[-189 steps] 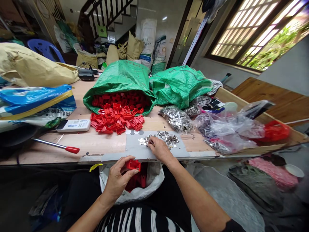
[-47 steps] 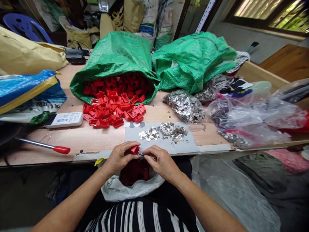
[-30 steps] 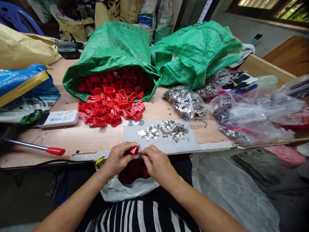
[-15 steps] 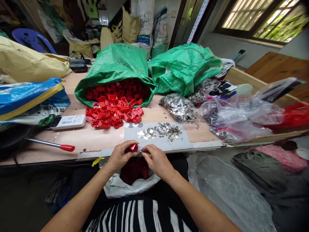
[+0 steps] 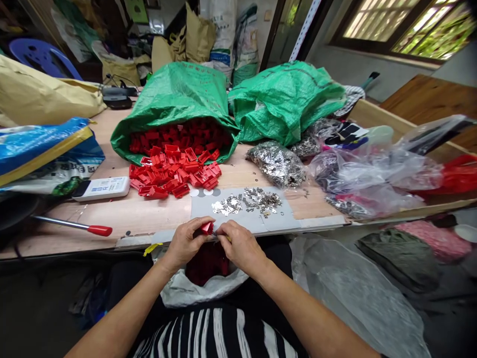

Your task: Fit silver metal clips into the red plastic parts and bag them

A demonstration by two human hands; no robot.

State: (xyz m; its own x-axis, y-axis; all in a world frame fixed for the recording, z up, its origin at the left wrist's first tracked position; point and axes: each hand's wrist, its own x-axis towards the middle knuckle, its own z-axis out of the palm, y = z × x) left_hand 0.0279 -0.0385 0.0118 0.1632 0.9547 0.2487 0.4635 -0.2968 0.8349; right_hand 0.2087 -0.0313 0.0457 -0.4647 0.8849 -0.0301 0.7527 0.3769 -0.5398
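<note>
My left hand (image 5: 188, 239) pinches a small red plastic part (image 5: 207, 228) at the table's front edge. Close against it, my right hand (image 5: 238, 243) is closed on a thin metal tool with a bit of yellow (image 5: 228, 239); most of that tool is hidden by the fingers, and its tip points at the red part. Below both hands, a white sack (image 5: 204, 293) with dark red contents lies open on the lap. Just beyond the hands, small silvery metal pieces (image 5: 227, 205) are spread on a grey sheet (image 5: 203, 211).
A green woven bag (image 5: 186, 89) spills a heap of red plastic parts (image 5: 173, 171) onto the table. Right of it are another green bag (image 5: 286, 104) and a clear bag of metal pieces (image 5: 278, 164). A red-tipped lever (image 5: 99, 230) sticks out at left, near a white device (image 5: 102, 189).
The right hand has shifted slightly left, and less of the thin tool shows between the hands. The view has moved a little. The left hand keeps the red part.
</note>
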